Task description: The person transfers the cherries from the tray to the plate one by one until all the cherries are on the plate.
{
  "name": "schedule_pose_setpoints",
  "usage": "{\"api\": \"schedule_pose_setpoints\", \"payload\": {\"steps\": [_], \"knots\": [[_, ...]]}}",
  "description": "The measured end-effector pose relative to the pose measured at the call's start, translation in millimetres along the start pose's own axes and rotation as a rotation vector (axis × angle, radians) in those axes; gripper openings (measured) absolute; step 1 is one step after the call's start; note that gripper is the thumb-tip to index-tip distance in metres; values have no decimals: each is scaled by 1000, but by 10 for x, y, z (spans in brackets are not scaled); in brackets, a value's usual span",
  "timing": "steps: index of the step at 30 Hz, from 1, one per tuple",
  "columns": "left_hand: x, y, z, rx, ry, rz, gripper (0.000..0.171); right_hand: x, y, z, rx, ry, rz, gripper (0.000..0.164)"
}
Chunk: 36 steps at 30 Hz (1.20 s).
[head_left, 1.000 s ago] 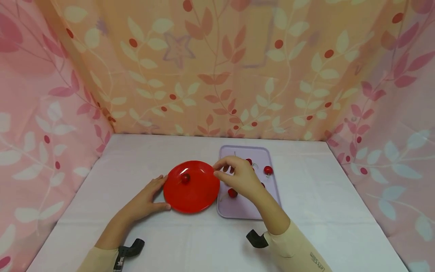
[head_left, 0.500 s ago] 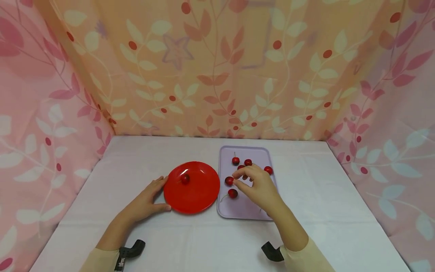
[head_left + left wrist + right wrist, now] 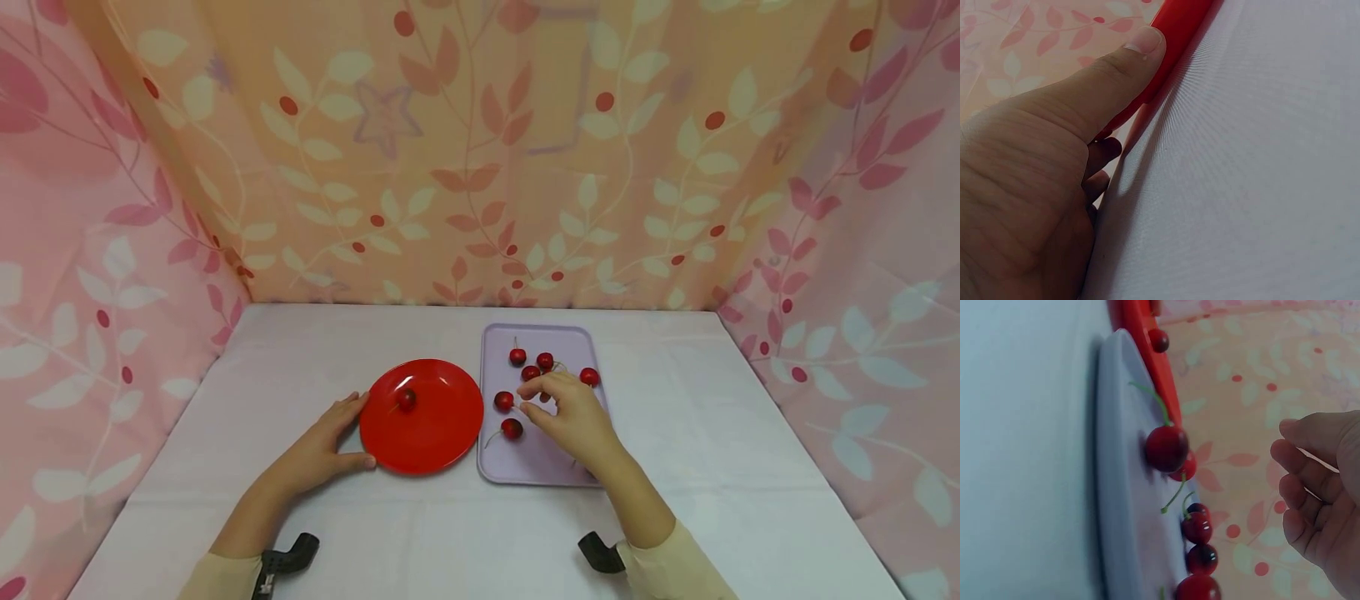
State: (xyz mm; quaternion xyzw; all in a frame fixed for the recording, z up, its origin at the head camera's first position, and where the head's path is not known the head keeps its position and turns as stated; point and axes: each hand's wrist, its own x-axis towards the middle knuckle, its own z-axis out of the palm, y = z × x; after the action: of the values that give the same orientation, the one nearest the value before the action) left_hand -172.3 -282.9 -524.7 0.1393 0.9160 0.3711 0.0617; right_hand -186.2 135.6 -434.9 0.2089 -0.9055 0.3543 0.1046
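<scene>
My left hand (image 3: pixel 322 446) holds the left rim of a shiny red plate (image 3: pixel 438 442), its thumb on the near edge and its fingers farther round. One cherry (image 3: pixel 406 399) lies on that plate. Over the lilac tray (image 3: pixel 536 454) is my right hand (image 3: pixel 573 417), with bent fingers and thumb tip apart from the index finger. The right wrist view shows nothing between them. Just left of those fingertips sits a cherry (image 3: pixel 504 402), with a stemmed cherry (image 3: pixel 512 429) nearer me. Part of the tray is hidden under my right hand and forearm.
Several more cherries lie at the tray's far end, including a stemmed cherry (image 3: pixel 517 357) and one at the right, a cherry (image 3: pixel 589 377). The plate stands close beside the tray's left edge. White cloth (image 3: pixel 427 542) covers the table, and patterned curtains (image 3: pixel 480 167) enclose it.
My right hand has drawn back from beside the plate's right edge to over the tray, uncovering several cherries. It has barely moved in the last half second. My left hand stays at the plate.
</scene>
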Motion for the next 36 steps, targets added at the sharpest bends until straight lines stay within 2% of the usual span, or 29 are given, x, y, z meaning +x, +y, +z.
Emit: {"api": "schedule_pose_setpoints", "payload": {"steps": [6,12,26,36], "knots": [[4,7,8,9,4,-1,108,18,209,140,-40,-47,72,17],[4,12,12,4,-4,-13,108,18,319,228,-74,-46,114,18],[7,-10,-5,2,1,7,108,12,466,362,-106,-60,143,20],[10,1,2,9,-5,-12,109,-18,567,444,-176,-59,125,22]]}}
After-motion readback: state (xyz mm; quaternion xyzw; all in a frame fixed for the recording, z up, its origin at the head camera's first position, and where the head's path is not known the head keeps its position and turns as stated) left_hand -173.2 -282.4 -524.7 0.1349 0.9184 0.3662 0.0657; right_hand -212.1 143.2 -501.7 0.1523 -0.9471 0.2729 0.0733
